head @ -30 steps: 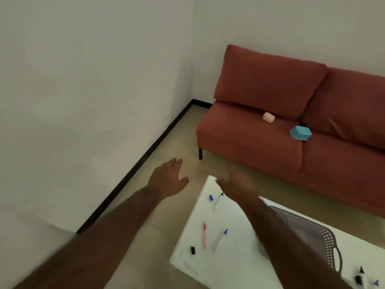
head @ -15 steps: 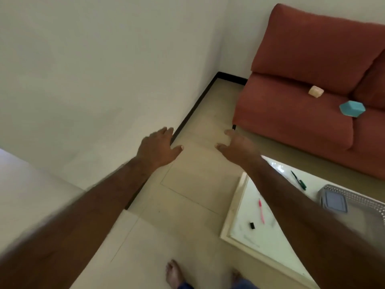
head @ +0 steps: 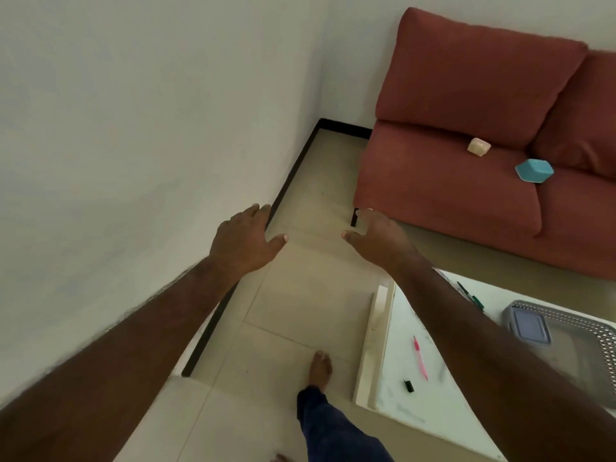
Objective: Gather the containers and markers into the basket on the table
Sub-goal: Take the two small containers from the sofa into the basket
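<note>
Head view: both hands are stretched out over the floor, fingers loose and holding nothing, the left hand (head: 243, 240) and the right hand (head: 378, 240) well short of the sofa (head: 450, 195). On the sofa seat lie a cream container (head: 479, 147) and, right of it, a blue container (head: 534, 170), apart from each other. Both look small, light and rigid, probably smooth plastic; a pinch across the side walls should do. Nearer than the sofa, the table (head: 400, 331) carries a pink marker (head: 420, 357) and the basket (head: 596, 331)
</note>
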{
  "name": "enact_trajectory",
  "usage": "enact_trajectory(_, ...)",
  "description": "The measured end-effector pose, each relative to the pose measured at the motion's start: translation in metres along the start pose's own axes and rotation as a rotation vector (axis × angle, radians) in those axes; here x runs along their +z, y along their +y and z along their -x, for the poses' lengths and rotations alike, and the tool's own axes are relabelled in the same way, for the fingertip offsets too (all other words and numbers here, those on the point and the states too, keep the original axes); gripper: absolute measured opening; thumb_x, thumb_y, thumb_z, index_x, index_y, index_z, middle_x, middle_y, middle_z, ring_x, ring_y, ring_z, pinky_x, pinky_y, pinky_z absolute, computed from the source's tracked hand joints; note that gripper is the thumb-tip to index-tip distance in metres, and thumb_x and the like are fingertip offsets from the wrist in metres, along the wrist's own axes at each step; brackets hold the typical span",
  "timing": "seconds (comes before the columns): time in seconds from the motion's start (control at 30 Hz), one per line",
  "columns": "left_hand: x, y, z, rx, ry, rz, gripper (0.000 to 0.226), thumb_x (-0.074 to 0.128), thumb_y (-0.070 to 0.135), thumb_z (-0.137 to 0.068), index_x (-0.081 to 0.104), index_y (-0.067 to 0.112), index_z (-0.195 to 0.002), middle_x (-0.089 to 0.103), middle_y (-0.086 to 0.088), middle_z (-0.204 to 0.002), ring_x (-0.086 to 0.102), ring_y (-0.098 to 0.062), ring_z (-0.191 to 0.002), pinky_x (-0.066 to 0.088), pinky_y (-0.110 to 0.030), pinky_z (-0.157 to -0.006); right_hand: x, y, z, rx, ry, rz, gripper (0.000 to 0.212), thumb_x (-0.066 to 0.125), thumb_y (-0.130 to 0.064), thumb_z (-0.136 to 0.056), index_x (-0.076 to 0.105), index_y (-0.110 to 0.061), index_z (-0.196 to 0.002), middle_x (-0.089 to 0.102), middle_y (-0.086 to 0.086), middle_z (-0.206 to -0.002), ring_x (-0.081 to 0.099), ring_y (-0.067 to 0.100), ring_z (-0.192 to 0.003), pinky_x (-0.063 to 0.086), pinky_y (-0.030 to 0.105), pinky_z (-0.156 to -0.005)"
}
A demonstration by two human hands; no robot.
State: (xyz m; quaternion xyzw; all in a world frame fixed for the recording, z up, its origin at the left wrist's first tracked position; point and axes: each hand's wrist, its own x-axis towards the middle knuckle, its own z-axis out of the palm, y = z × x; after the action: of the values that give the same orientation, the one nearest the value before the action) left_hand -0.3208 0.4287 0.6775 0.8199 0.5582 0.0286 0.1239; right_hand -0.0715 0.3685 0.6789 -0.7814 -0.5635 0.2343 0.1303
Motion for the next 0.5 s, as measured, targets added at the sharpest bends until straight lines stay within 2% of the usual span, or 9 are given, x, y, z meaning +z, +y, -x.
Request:
enact_trajectory(0.23, -0.007, 0.033, -0.137, 0.114, -0.019, -0.034, 0.078, 0.045, 0.061, -0.092, 0.027, 0.016, -0.153, 0.028, -0.008, -0.160, 0.031, -0.026, -0.145, 0.032, -0.045, -0.114, -0.039, 0.025, -0.113, 0.090, 0.053, -0.003, 0.067, 0.056, -0.049, -0.091, 0.040, -0.015, -0.147, 0.037, 0.008, -0.155, 0.034, 0.024, -0.143, 0.028, 0.034, -0.114)
enact_trajectory(0.4, -0.026, 0.055, -0.224, 0.145, 0.016, 0.007, 0.078, 0.045, 0.062, -0.092, 0.028, 0.017, -0.153, 0.029, -0.006, -0.160, 0.030, -0.024, -0.145, 0.032, -0.045, -0.115, -0.085, 0.030, -0.180, 0.121, 0.065, 0.005, 0.054, 0.057, -0.045, -0.091, 0.052, -0.010, -0.132, 0.050, 0.011, -0.142, 0.045, 0.029, -0.132, 0.036, 0.038, -0.107)
enact_trajectory(0.5, -0.037, 0.066, -0.271, 0.180, 0.035, 0.016, 0.078, 0.047, 0.062, -0.091, 0.029, 0.016, -0.152, 0.031, -0.008, -0.159, 0.032, -0.026, -0.145, 0.033, -0.046, -0.114, -0.107, 0.032, -0.209, 0.117, 0.111, -0.014, 0.060, 0.059, -0.045, -0.091, 0.047, -0.014, -0.140, 0.046, 0.010, -0.147, 0.042, 0.027, -0.136, 0.034, 0.037, -0.109)
